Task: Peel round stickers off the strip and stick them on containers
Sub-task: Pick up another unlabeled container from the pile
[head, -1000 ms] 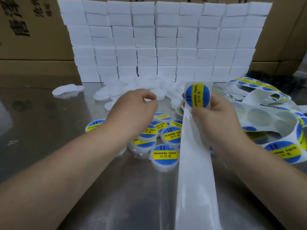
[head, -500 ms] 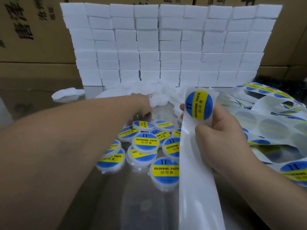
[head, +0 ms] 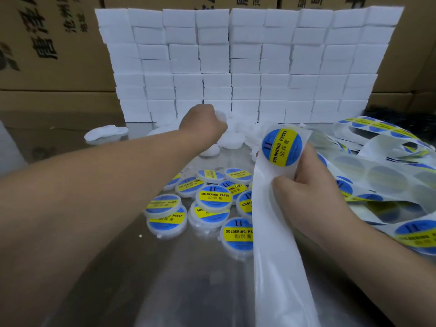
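Presently the strip [head: 276,232] is pinched by the right hand [head: 313,192] at centre right, with a round sticker [head: 282,147] on top. Being thin, limp and tacky, the sticker is probably best lifted by its edge. At upper centre, the left hand [head: 203,123] is curled round a light blank container [head: 221,117].

labelled containers [head: 213,201] before boxes [head: 245,67], strip [head: 280,232] right

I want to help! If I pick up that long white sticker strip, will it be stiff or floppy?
Probably floppy: the strip bends over the right hand and hangs down in a curve. Likely very light, being so thin. Its glossy bare part might feel slippery.
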Tool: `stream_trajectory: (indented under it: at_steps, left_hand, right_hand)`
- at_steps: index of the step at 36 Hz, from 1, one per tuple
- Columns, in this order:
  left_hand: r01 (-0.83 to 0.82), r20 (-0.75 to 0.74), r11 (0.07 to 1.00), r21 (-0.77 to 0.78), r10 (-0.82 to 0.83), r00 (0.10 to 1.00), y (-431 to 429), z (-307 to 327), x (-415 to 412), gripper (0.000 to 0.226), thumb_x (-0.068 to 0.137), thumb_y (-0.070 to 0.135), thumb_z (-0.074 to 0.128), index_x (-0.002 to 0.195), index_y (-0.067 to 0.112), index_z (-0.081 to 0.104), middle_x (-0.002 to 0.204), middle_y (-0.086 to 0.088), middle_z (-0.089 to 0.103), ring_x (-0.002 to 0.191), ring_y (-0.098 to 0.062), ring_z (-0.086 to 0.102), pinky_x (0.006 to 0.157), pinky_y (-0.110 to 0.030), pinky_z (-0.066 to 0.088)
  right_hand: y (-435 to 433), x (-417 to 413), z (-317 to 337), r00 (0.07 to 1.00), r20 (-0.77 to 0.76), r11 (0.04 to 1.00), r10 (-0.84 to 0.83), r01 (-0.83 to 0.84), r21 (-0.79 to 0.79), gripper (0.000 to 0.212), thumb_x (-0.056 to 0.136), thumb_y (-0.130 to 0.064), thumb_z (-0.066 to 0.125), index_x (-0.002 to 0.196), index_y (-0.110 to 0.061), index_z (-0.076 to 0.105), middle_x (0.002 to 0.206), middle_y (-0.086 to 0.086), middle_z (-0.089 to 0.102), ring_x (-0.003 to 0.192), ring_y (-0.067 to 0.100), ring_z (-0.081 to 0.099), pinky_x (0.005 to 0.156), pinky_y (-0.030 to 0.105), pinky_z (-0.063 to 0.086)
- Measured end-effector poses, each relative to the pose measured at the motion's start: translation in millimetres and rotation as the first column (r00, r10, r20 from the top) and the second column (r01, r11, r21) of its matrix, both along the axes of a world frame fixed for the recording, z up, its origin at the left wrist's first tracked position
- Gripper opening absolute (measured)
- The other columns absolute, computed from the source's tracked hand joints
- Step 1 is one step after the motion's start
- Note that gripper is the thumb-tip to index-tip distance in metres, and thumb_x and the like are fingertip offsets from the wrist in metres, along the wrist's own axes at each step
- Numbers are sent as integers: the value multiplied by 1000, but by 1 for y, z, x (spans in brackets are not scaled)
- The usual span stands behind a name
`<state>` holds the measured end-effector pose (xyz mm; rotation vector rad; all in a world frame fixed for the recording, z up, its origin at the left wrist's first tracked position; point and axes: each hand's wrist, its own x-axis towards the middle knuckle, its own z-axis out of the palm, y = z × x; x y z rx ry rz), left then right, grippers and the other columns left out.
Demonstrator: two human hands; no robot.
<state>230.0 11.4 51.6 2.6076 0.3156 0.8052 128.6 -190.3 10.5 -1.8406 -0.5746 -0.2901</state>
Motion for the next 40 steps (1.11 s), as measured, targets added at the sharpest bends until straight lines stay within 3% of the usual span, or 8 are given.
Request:
stream_trajectory:
  at_steps: [5,9,13,17,22,27,31,40]
  left_hand:
    - [66,110,964,-259,-38,993,-17,6,-42,26,80,21,55,62,17,36,62,3,40,55,-14,41,47,-25,28]
    - [168,226,843,-512,-57,973,-30,8,-80,24,77,17,58,63,18,39,64,0,45,64,-24,53,54,-28,39]
    - [237,331,820,-521,-63,942,-45,3,-115,22,81,15,49,64,19,35,59,4,35,46,-9,31,36,-19,26]
    - [355,419,717,-600,-96,903,-60,-11,-135,13,87,11,40,79,22,39,82,6,50,62,-4,51,41,-9,35]
    - [426,387,848,-316,-295,874,-64,-21,-143,33,82,25,43,106,47,40,99,23,51,93,6,51,75,-19,41]
    - [344,329,931,123,-365,871,-64,-30,-150,40,79,35,44,107,18,67,102,-4,58,93,-19,49,77,-19,30]
    - [303,300,939,165,-340,891,-63,-31,-154,34,77,23,57,108,16,68,105,-10,59,96,-31,54,78,-29,38]
    - [310,271,941,137,-337,902,-62,-30,-158,34,68,37,62,96,20,70,104,-2,57,99,-23,54,78,-26,36]
  right_hand:
    - [1,-1,3,999,28,999,-41,41,6,27,77,-2,47,99,-17,50,92,11,62,83,30,57,69,39,50]
    - [2,-2,4,999,16,999,-37,37,36,23,79,-4,49,96,-19,53,92,5,64,83,26,60,74,42,51]
    - [2,-2,5,999,50,1000,-16,15,20,16,80,-5,49,87,-16,58,78,-1,62,65,15,54,67,35,48]
    - [2,-1,3,991,134,999,-14,18,-30,12,81,-7,50,84,-12,61,73,3,56,64,13,46,61,26,38]
    - [1,0,4,976,217,997,23,-5,-83,13,83,1,47,78,-2,59,75,-1,55,71,9,49,64,25,37]
    - [1,0,3,968,246,997,42,-25,-75,43,78,10,46,52,-24,40,60,-14,46,61,1,41,56,12,29]
    - [1,-1,2,965,257,994,53,-26,-106,13,80,7,48,70,4,55,67,3,46,65,11,39,59,25,32]
    - [1,-1,3,947,306,986,100,-53,-157,16,80,9,51,82,6,66,83,18,61,81,26,53,71,31,40]
